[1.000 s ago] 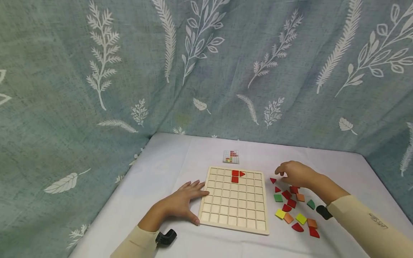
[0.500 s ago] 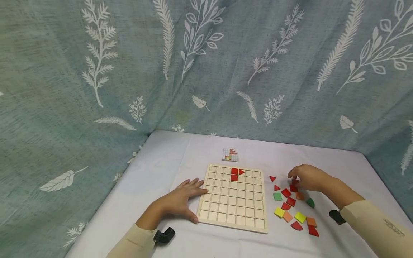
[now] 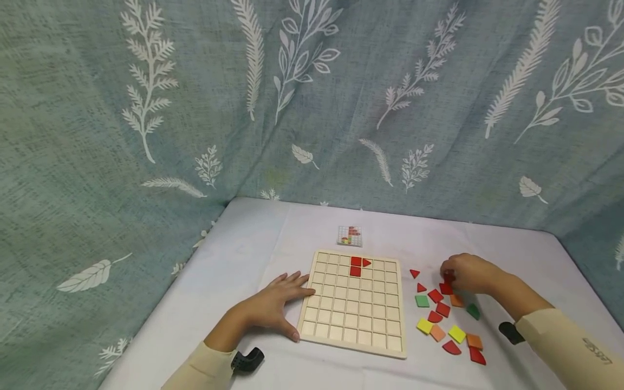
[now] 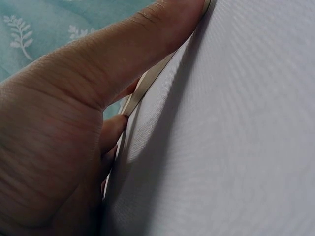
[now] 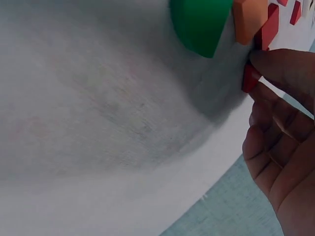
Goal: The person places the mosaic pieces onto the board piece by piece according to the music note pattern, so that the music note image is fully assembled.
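A pale wooden grid board (image 3: pixel 352 306) lies on the table, with two red square tiles (image 3: pixel 356 271) and a red triangle (image 3: pixel 366 263) set in its upper cells. My left hand (image 3: pixel 275 303) rests at the board's left side, fingers spread, thumb near the lower left corner; in the left wrist view, the thumb (image 4: pixel 138 42) lies along the board's edge. Right of the board, my right hand (image 3: pixel 474 273) is at the far end of a scatter of tiles. Its thumb and index finger pinch a red tile (image 5: pixel 250 78), partly covered by the fingers, low at the table.
Loose tiles lie right of the board, including a green square (image 3: pixel 422 301), a yellow square (image 3: pixel 457 334), an orange square (image 3: pixel 474 341) and a red quarter circle (image 3: pixel 452 348). Behind the board lies a small pattern card (image 3: pixel 350 236). A leaf-print curtain (image 3: pixel 302 108) hangs behind the table.
My right hand has moved right and down from above the small red triangles to the red tiles, and its fingers have closed on one. My left hand stays at the board.
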Tool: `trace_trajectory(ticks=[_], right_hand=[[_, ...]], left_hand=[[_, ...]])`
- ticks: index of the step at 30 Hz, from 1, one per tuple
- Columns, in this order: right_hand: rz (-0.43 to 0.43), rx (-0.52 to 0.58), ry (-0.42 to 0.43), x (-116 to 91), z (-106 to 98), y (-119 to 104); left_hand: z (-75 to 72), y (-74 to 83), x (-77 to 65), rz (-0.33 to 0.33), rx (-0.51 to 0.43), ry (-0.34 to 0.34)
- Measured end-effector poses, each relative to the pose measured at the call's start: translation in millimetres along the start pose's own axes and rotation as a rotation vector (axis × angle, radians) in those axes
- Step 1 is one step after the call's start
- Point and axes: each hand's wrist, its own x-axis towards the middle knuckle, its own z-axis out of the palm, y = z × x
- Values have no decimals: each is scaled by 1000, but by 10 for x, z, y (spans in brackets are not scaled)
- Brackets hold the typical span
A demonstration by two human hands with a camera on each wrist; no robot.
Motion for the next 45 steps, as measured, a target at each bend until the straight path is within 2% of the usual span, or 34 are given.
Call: trace_trajectory(ticks=[5, 9, 17, 27, 33, 45], right_hand=[[51, 16, 3, 78, 14, -62], [50, 11, 25, 145, -5, -153], [-27, -48, 102, 229, -88, -341], [-114, -46, 100, 305, -169, -513], [-185, -16, 125, 369, -126, -579], [-268, 20, 138, 482, 6, -753]], left_hand=[[16, -6, -27, -9, 5, -2], [15, -4, -45, -4, 7, 0], [8, 25, -33, -16, 9, -8], [25, -12, 9, -15, 23, 2], [18, -12, 14, -22, 32, 4], [-1, 16, -5, -22, 23, 6]])
